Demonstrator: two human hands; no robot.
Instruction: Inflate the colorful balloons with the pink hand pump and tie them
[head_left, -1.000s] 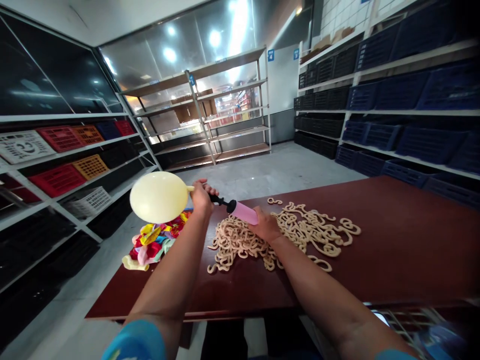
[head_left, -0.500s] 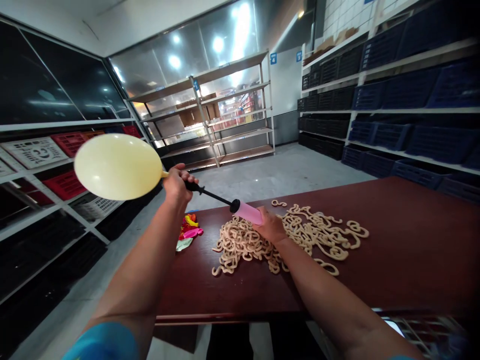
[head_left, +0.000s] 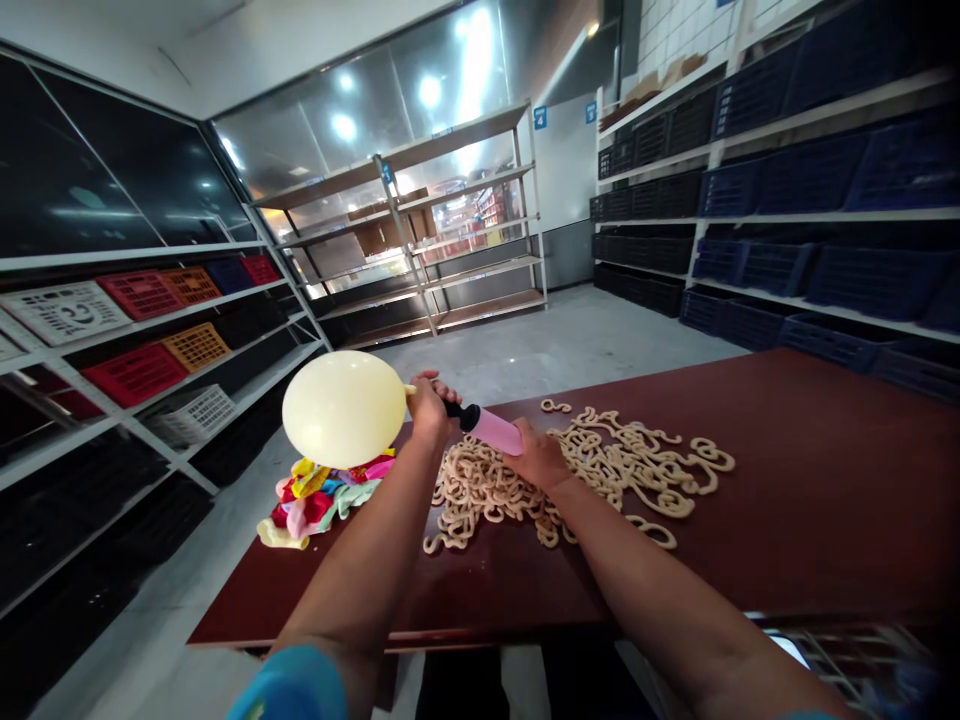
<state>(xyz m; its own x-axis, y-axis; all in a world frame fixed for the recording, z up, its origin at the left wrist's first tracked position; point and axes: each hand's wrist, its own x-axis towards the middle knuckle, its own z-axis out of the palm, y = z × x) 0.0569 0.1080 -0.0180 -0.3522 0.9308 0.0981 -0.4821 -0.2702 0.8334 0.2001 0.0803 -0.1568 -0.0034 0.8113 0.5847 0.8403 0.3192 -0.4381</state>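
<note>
My left hand [head_left: 431,405] is closed around the black handle end of a balloon pump, where the neck of a pale yellow balloon [head_left: 343,408] also sits. The balloon is inflated and sticks out to the left of that hand. The pink barrel of the balloon pump [head_left: 495,431] is gripped at its far right end by my right hand [head_left: 538,455]. The pump's rod is pushed in, so the handle is close to the barrel's black cap. Beneath the hands lies a heap of beige curly pieces [head_left: 487,485], partly covered by my right hand and forearm.
Several uninflated coloured balloons [head_left: 300,510] lie in a pile at the left of the dark red table [head_left: 810,480]. Shelves with crates stand at the left [head_left: 142,295] and right [head_left: 780,265]. A metal rack [head_left: 465,262] stands at the back.
My left hand has moved right and slightly down, pushing the pump's rod into the barrel. The balloon has moved with it, uncovering crates on the left shelf. My right hand has stayed nearly still.
</note>
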